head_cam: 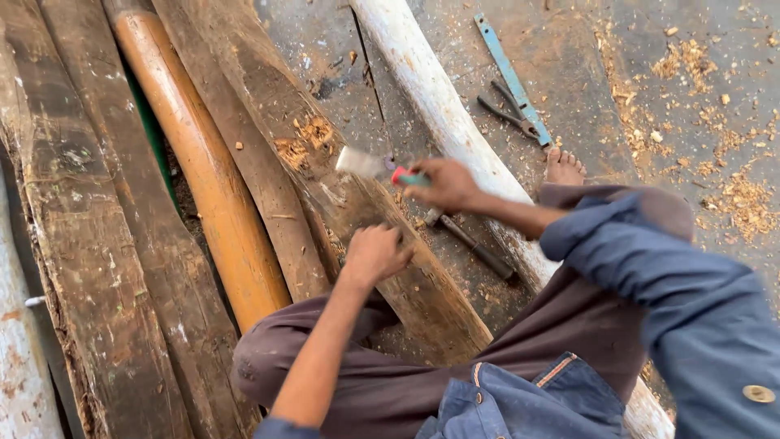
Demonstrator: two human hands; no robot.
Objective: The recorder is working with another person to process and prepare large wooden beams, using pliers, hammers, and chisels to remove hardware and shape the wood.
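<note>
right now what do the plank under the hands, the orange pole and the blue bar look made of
Plank: raw weathered wood, with rough grain and fresh chips. Orange pole: probably wood or bamboo, smooth and glossy, perhaps varnished. Blue bar: likely painted metal, flat and thin with worn paint.

We note the hammer [475,244] lying right of the plank [382,244], pliers [510,114] beyond it, the pole [203,171] left of the plank.

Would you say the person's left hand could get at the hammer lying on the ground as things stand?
Probably yes. The left hand rests on the plank, and the hammer lies just beyond it on open ground; only the right hand with its tool hangs above.
</note>
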